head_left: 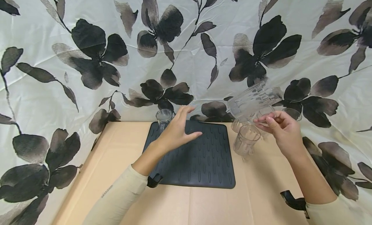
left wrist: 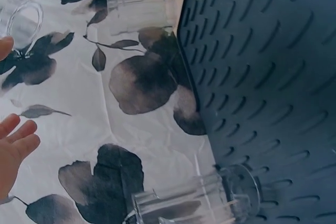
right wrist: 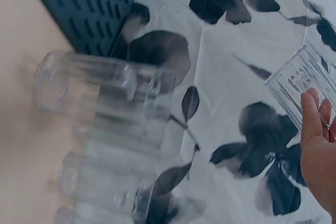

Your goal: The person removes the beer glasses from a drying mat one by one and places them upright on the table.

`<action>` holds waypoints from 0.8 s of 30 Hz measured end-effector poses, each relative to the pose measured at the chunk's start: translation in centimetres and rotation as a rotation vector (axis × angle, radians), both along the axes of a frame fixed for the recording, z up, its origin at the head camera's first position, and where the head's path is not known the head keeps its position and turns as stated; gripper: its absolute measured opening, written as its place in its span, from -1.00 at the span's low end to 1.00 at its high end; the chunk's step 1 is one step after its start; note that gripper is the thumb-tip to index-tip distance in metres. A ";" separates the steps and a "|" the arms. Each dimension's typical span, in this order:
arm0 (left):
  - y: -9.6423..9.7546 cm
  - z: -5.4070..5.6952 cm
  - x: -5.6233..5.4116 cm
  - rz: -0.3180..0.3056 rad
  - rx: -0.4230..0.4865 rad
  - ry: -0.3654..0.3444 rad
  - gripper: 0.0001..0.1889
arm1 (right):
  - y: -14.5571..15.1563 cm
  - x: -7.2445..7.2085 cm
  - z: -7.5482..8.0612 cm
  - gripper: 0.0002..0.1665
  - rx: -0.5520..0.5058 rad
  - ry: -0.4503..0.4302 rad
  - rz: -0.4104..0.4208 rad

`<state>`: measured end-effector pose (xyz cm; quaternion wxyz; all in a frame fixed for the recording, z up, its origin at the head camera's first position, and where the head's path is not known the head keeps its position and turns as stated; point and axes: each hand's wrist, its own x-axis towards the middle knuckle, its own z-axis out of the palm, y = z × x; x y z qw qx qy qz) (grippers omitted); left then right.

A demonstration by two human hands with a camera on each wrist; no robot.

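Observation:
My right hand (head_left: 286,134) grips a clear ribbed glass mug (head_left: 254,99) near its handle, holding it tilted in the air above the right side of the table. Fingers and mug also show at the right of the right wrist view, where the ribbed wall (right wrist: 294,85) faces the camera. My left hand (head_left: 177,129) hovers over the dark ribbed mat (head_left: 200,160), thumb and fingers spread, holding nothing. Just behind it, an upright clear glass mug (head_left: 164,117) stands at the mat's far left corner, partly hidden by that hand.
Several clear glasses, among them a near one (head_left: 247,141), stand right of the mat, partly overlapping beneath the raised mug. A light tabletop (head_left: 116,167) surrounds the mat. Floral cloth (head_left: 203,66) hangs behind and at both sides.

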<state>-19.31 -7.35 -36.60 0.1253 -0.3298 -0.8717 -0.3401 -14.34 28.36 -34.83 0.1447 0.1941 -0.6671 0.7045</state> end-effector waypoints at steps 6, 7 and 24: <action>-1.3 -1.0 0.1 0.008 -0.026 -0.021 -0.12 | 2.2 0.5 -0.5 -0.92 -0.036 0.013 -0.004; -1.5 -1.1 0.2 0.012 -0.028 -0.025 -0.13 | 2.6 0.6 -0.6 -0.92 -0.034 0.016 -0.013; -6.5 -3.7 2.4 0.090 -0.199 -0.099 0.00 | 7.4 2.1 -3.0 -0.96 0.035 0.020 -0.146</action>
